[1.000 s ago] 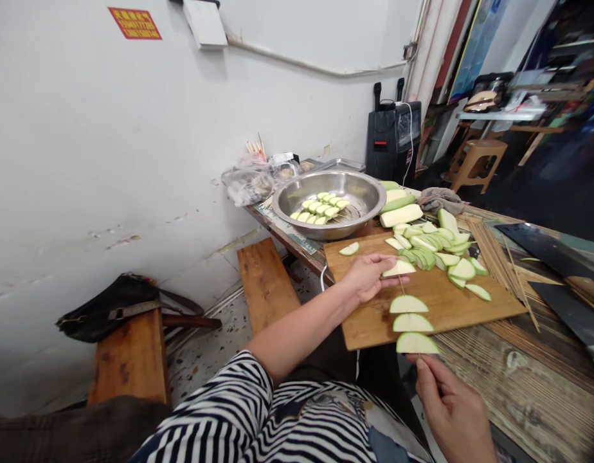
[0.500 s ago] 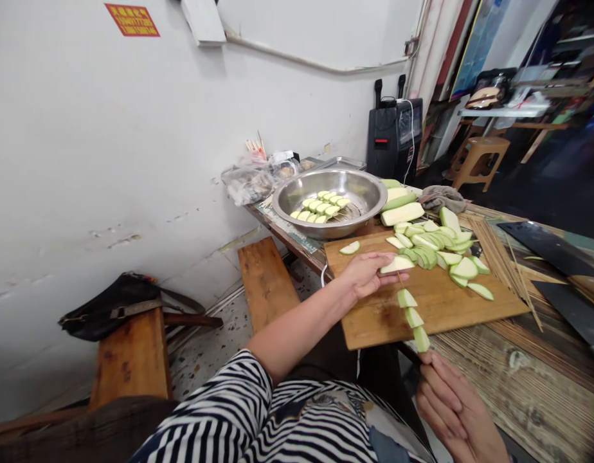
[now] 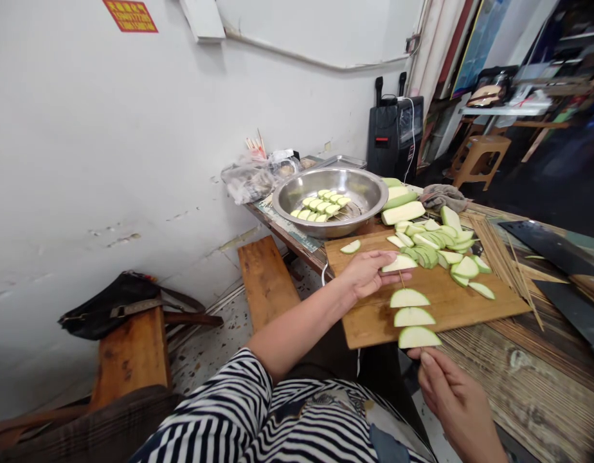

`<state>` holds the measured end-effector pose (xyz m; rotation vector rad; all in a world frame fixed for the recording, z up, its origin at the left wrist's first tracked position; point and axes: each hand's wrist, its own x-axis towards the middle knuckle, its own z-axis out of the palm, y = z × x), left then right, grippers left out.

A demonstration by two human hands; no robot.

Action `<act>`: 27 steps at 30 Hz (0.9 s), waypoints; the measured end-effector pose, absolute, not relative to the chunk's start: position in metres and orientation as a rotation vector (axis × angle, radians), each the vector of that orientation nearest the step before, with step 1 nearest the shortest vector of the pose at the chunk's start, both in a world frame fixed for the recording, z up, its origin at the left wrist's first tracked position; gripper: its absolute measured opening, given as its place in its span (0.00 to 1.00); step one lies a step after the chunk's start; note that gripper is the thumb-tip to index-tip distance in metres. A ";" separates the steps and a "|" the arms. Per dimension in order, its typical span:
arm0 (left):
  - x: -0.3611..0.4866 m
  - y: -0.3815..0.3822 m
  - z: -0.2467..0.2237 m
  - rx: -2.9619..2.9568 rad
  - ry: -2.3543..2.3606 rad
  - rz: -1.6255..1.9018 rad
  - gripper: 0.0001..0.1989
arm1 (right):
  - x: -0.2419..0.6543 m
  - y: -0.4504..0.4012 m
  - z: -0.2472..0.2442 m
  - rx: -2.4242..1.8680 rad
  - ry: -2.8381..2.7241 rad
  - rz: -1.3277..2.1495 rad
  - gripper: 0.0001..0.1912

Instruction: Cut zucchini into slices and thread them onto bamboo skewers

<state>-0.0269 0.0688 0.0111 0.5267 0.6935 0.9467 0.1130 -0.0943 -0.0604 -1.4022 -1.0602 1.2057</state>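
Pale-green slices (image 3: pixel 414 317) line a skewer (image 3: pixel 402 280) pinched by the right hand (image 3: pixel 454 393); beyond it, the left hand (image 3: pixel 367 273) grips another slice (image 3: pixel 400 263).

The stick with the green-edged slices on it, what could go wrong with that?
The left grip holds a slice at the far end of the stick. I can't see the tip there, so it might poke through and hurt. The three threaded slices could split or slide if the stick is pushed hard. The right grip is close behind the nearest one, so it might squash that slice.
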 end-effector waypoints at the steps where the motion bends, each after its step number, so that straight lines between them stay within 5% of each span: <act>1: -0.027 0.069 0.012 0.525 0.691 0.947 0.07 | 0.112 -0.094 -0.058 -1.324 -0.939 1.358 0.16; 7: -0.029 0.069 0.015 0.524 0.661 0.952 0.08 | 0.111 -0.089 -0.046 -1.006 -0.583 1.720 0.11; 14: -0.028 0.070 0.011 0.520 0.666 0.959 0.07 | 0.109 -0.090 -0.051 -1.035 -0.609 1.710 0.13; 27: -0.027 0.067 0.014 0.503 0.658 0.951 0.07 | 0.117 -0.092 -0.065 -1.576 -1.453 0.488 0.16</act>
